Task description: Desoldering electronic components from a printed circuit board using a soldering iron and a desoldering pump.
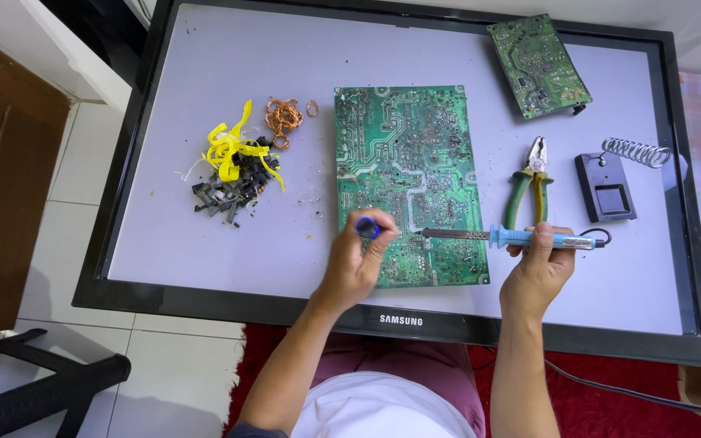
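Green-handled pliers (531,185) just beyond right hand (539,272), near iron stand (608,186).

Looking down from the head cam: my right hand (539,268) has the blue-handled soldering iron (513,237) gripped, tip laid across the lower right of the big green circuit board (407,178). My left hand (354,264) pinches a small blue tube-like tool (367,228) at the board's lower edge. Everything sits on a flat TV panel (204,243) used as a bench. Pliers (531,182) and an iron stand (610,182) lie to the right, a smaller board (538,65) up top, and a pile of yellow tape, copper wire and dark bits (241,162) to the left.
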